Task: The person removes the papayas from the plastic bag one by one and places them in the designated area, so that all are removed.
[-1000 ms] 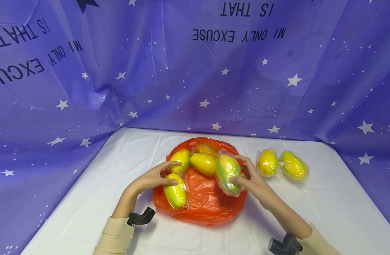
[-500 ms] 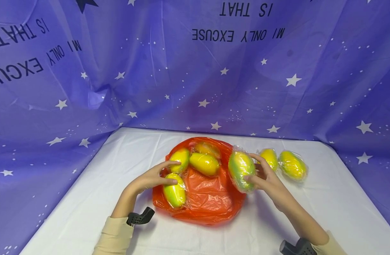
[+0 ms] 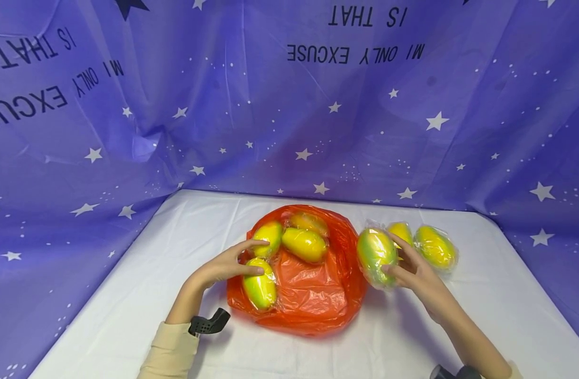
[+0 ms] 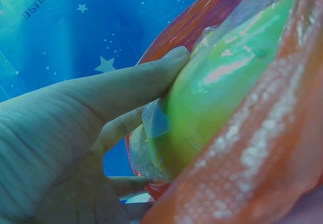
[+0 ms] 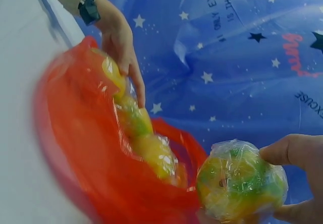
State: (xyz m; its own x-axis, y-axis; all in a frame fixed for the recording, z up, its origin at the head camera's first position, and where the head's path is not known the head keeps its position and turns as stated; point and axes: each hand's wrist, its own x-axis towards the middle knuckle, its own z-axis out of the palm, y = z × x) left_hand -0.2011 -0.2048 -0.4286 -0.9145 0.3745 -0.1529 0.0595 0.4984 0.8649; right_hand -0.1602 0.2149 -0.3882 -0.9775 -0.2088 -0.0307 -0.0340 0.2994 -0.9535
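Note:
My right hand point(image 3: 417, 271) holds a green-yellow mango point(image 3: 377, 257) in clear wrap, thumb on one side and fingers on the other. The mango is just right of a red plastic bag point(image 3: 313, 310); in the right wrist view, the wrapped mango point(image 5: 242, 181) shows end-on. At the bag's left side, my left hand point(image 3: 223, 263) rests its thumb on a near mango point(image 3: 260, 288) and a finger by another mango point(image 3: 269, 237). In the left wrist view the thumb lies nearly straight against a mango point(image 4: 217, 88); the other fingers are partly hidden.
Two more mangoes sit farther back in the bag, a yellow mango point(image 3: 305, 245) and a mango point(image 3: 309, 221) partly under red plastic. Right of the bag, a wrapped mango point(image 3: 436, 247) and a partly covered mango point(image 3: 400, 231) lie on the white table point(image 3: 498, 300). A purple star-print curtain point(image 3: 289, 105) stands behind.
My right hand has carried its mango rightward from over the bag to just past the bag's right edge. My left hand has stayed at the bag's left side.

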